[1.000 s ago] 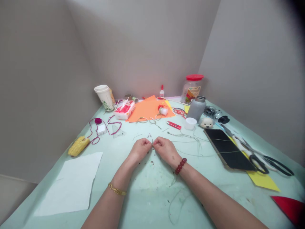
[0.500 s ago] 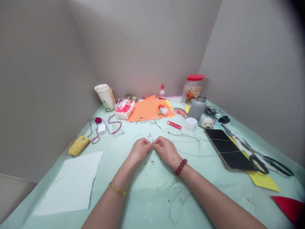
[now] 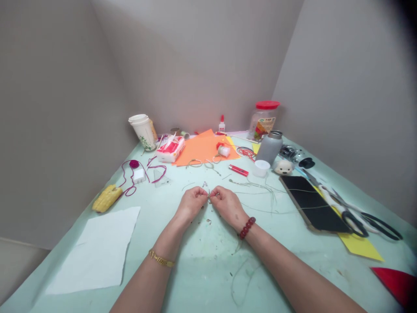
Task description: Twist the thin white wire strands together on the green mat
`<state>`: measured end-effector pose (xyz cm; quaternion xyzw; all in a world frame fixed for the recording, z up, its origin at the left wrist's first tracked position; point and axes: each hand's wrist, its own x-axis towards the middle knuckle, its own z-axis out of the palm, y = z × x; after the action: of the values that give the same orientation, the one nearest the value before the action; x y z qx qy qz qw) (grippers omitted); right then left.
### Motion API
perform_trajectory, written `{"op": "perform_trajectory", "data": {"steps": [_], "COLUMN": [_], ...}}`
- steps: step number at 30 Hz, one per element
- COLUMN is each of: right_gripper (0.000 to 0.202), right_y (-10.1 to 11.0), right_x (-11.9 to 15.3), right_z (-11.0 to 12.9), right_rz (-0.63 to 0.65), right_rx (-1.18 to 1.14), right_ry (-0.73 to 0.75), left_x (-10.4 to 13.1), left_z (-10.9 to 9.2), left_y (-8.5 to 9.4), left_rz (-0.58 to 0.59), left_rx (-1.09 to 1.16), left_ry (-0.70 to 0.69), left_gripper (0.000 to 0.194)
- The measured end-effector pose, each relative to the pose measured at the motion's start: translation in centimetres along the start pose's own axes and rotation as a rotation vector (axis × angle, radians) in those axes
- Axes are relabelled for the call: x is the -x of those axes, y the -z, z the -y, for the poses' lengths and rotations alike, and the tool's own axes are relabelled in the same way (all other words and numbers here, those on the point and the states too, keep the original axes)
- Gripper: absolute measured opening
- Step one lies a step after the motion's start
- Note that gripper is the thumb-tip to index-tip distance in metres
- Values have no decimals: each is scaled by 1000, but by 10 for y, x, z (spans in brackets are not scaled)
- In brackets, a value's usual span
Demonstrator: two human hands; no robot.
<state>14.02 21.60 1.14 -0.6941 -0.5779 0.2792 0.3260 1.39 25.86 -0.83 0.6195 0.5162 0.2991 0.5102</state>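
Close together over the middle of the table, my left hand (image 3: 193, 202) and my right hand (image 3: 224, 202) pinch a thin green cord (image 3: 209, 195) between thumbs and fingertips. Only a small bit of it shows between them; the rest is covered by my fingers. More strands of green cord (image 3: 257, 187) run to the right, some crossing the phone (image 3: 312, 204). A loose loop of thin cord (image 3: 243, 282) lies below my right wrist. Tiny scraps (image 3: 209, 221) are scattered on the table under my hands.
Right side: scissors (image 3: 355, 221), grey bottle (image 3: 269, 148), white cap (image 3: 261, 168), red lighter (image 3: 238, 170). Behind: orange paper (image 3: 202, 148), tissue pack (image 3: 170, 150), lidded jar (image 3: 262, 124). Left side: white cup (image 3: 143, 132), purple cord (image 3: 159, 174), yellow corn-shaped object (image 3: 107, 198), white sheet (image 3: 97, 252).
Both hands stay nearly in place, still pinching the cord, with only a slight shift of the fingertips. Nothing on the table has visibly moved.
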Motion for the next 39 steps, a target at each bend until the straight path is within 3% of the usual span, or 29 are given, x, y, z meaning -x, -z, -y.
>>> {"op": "perform_trajectory", "data": {"steps": [8,12,19,28,33,39], "right_gripper": [9,12,16,15,15,16], "right_y": [-2,-3,-1,-3,-3,-4], "right_x": [0,2,2,1,3,4], "right_z": [-2,-1,3,-2,1,1], "right_rz": [-29,-17,19,-18,-22,-17], "right_rx": [31,84,165,145,168,181], "right_ry": [-8,26,68,39,22,44], "left_x": [2,-1,-4,1,1,14], "left_z": [-4,0,0,-1,1,-11], "left_y": [3,-1,-4,2,-2,-9], "left_rz": [9,-59,-78,15,-76,-198], "left_rx": [-103,-127,-99,-70,-243,-540], "left_ry": [23,15,73,14,-57,-120], "left_gripper": [27,25,20,22,20,17]}}
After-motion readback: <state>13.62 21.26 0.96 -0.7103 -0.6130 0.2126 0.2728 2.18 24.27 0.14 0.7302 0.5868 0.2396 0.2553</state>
